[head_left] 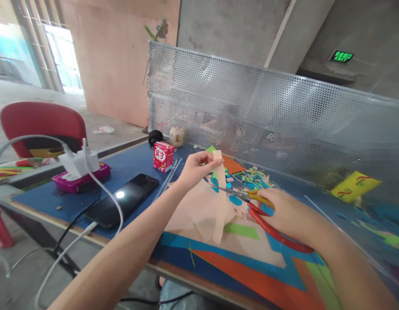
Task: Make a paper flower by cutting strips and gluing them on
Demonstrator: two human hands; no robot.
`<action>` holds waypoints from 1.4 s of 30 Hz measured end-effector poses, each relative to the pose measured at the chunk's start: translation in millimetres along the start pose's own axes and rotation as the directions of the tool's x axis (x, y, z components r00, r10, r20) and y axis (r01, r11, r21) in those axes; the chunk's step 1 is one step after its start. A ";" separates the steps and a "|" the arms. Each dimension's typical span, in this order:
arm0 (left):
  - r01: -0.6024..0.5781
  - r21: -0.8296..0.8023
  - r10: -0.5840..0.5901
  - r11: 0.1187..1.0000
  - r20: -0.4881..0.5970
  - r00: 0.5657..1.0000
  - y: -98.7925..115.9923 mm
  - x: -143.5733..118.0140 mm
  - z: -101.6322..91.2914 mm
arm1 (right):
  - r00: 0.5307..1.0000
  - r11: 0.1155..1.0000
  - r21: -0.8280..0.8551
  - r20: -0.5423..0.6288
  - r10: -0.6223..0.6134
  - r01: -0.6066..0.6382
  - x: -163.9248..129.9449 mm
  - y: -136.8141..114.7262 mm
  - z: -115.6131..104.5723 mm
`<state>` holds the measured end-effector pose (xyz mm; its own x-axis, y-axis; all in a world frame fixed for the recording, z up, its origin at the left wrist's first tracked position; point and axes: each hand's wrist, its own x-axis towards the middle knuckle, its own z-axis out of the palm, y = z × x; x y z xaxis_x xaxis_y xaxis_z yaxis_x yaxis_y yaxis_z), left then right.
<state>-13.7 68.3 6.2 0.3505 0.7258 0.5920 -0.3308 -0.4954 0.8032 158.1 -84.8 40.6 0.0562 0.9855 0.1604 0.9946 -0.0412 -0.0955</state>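
My left hand (201,168) pinches the top end of a long peach paper strip (220,202), which hangs down over the sheets on the table. My right hand (278,211) grips a pair of scissors (267,226) with one red and one yellow handle. The scissor blades point left and reach the strip about midway; whether they touch it I cannot tell. Beneath both hands lie peach paper sheets (189,211), a green paper piece (243,230), and larger blue (251,262) and orange sheets (232,271). Colourful paper scraps (254,178) are heaped just beyond the blades.
On the left are a black phone (123,200) with a cable, a purple power strip (85,176) with white chargers, and a red carton (163,156). A perforated metal screen (264,107) edges the table's back. A yellow packet (354,186) lies right; a red chair (44,125) stands left.
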 end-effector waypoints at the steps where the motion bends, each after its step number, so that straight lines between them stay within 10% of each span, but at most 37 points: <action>1: -0.005 0.004 0.005 1.000 -0.003 1.000 -1.5 0.0 0.1 | 1.000 1.000 0.004 0.014 0.002 -0.002 0.9 -1.5 0.1; 13: 0.016 -0.002 -0.016 1.000 -0.030 0.999 0.5 3.4 -2.3 | 0.977 0.985 0.172 0.213 -0.009 -0.029 19.0 0.3 18.8; 17: 0.310 -0.016 -0.310 0.951 -0.125 0.943 -8.9 9.1 -11.0 | 0.990 0.976 0.219 0.138 -0.017 -0.014 27.5 9.2 28.0; 20: 0.544 0.013 -0.542 0.839 0.101 0.834 -20.5 7.9 -11.8 | 0.996 0.957 0.286 0.084 0.016 -0.040 33.3 16.1 36.6; 25: 0.525 0.159 -0.535 0.836 0.445 0.718 -28.6 -1.8 -5.2 | 0.991 0.907 0.411 0.126 0.042 -0.091 41.0 37.1 52.9; 32: 0.465 0.239 -0.520 0.852 0.483 0.704 -30.3 -2.8 -1.8 | 0.993 0.877 0.466 0.078 0.087 -0.114 29.7 47.4 55.5; 42: 0.362 0.381 -0.492 0.850 0.335 0.803 -35.1 -1.8 -1.9 | 0.978 0.881 0.426 0.130 0.165 -0.205 28.0 46.4 55.0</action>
<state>-4.5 85.3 -23.1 0.7381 0.6669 0.1022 0.1799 -0.3405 0.9229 201.0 -50.0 -13.4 0.2072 0.9782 0.0130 0.8277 -0.1682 -0.5353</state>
